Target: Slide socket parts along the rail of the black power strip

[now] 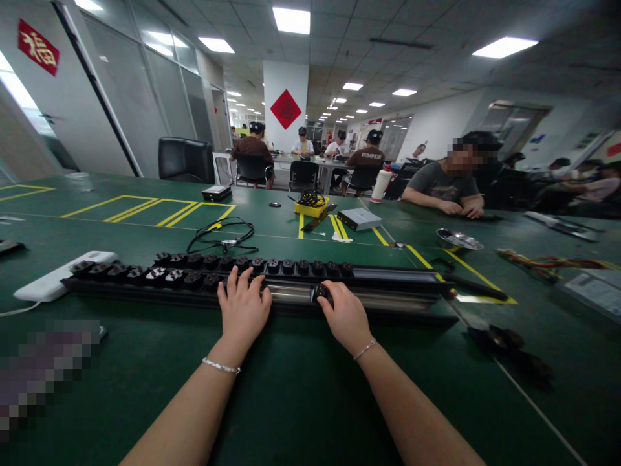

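Note:
Two long black power tracks lie side by side across the table in front of me. Several black socket modules sit along the left part of the near track, and another row lines the far one. My left hand lies over the near track at the end of its row, fingers spread and partly covering the modules there. Between the thumb and fingers of my right hand is a single black socket module, on the near track. A shiny bare stretch of track shows between my hands.
On the left are a white power strip and a pixelated flat object. Beyond the tracks lie a black cable, a yellow box and a metal bowl. A person sits across the table.

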Tool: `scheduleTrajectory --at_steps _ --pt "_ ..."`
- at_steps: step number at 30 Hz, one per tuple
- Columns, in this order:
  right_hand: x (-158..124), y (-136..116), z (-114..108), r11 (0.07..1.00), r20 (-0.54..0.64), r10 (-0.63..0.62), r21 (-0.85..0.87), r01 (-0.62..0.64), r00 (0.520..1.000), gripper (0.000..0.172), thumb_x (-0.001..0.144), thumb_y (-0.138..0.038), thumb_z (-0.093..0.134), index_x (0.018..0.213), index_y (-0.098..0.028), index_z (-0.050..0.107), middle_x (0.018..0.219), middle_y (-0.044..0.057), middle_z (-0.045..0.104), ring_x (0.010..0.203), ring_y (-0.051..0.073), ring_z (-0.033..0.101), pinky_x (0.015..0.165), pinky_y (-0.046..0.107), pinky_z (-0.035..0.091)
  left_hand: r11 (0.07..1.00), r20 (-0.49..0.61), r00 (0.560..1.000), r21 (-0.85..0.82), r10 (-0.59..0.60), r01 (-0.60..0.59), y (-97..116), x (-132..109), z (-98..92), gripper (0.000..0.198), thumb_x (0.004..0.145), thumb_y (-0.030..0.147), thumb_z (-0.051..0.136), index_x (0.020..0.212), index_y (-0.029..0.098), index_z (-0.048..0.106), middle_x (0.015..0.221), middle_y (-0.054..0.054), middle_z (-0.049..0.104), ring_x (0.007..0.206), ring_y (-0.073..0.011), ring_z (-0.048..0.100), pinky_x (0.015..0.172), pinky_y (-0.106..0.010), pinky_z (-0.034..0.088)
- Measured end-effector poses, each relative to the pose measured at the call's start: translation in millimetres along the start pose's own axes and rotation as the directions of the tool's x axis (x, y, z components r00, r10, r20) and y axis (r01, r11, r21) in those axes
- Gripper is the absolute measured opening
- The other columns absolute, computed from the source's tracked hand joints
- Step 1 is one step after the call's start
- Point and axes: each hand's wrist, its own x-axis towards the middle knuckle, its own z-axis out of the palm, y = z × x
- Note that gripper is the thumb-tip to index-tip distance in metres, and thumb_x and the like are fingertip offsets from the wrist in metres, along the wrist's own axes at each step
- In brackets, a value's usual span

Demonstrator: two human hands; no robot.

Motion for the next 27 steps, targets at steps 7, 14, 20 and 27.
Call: scheduleTrajectory --at_steps 7,14,20,27 --pt "1.7 0.2 -0.6 1.0 0.033 0.001 -0.018 0.0 0.999 0.037 0.086 -0.032 0.042 0.121 -0.022 0.05 0.112 0.007 0.055 0.099 0.018 0.054 0.083 0.029 0.037 0.999 0.021 1.0 -0.047 -0.004 0.005 -1.6 -0.2 2.2 0.033 0.081 0.029 0.043 0.109 0.024 0.06 0.121 -0.007 0.057 0.128 -0.0295 0.028 0.102 -0.055 0.02" --pt "3.1 2.0 -3.5 1.0 0.05 -0.012 -0.012 0.013 0.999 0.032 0.086 -0.031 0.043 0.116 -0.023 0.051 0.109 0.005 0.055 0.094 0.018 0.055 0.078 0.027 0.038 0.998 0.04 0.999 -0.062 -0.01 0.012 -2.6 0.6 2.4 0.033 0.082 0.031 0.04 0.108 0.024 0.06 0.119 -0.007 0.058 0.127 -0.0296 0.028 0.102 -0.055 0.019" --pt "3.8 4.0 -8.7 1.0 0.094 0.015 0.014 -0.017 0.995 0.031 0.086 -0.03 0.043 0.115 -0.024 0.051 0.108 0.004 0.054 0.089 0.016 0.056 0.07 0.026 0.039 0.998 0.052 0.999 -0.058 -0.009 0.012 -2.0 0.8 1.4 0.034 0.083 0.032 0.039 0.109 0.023 0.059 0.119 -0.007 0.057 0.127 -0.0297 0.029 0.102 -0.055 0.019" --pt "4.7 4.1 -8.9 0.999 0.1 0.023 0.029 -0.026 0.995 0.03 0.085 -0.03 0.044 0.114 -0.024 0.051 0.108 0.003 0.054 0.089 0.016 0.055 0.068 0.025 0.039 0.998 0.048 0.999 -0.063 -0.006 0.009 -3.3 0.3 3.6 0.034 0.082 0.031 0.04 0.109 0.023 0.06 0.12 -0.007 0.057 0.128 -0.0299 0.028 0.103 -0.055 0.018"
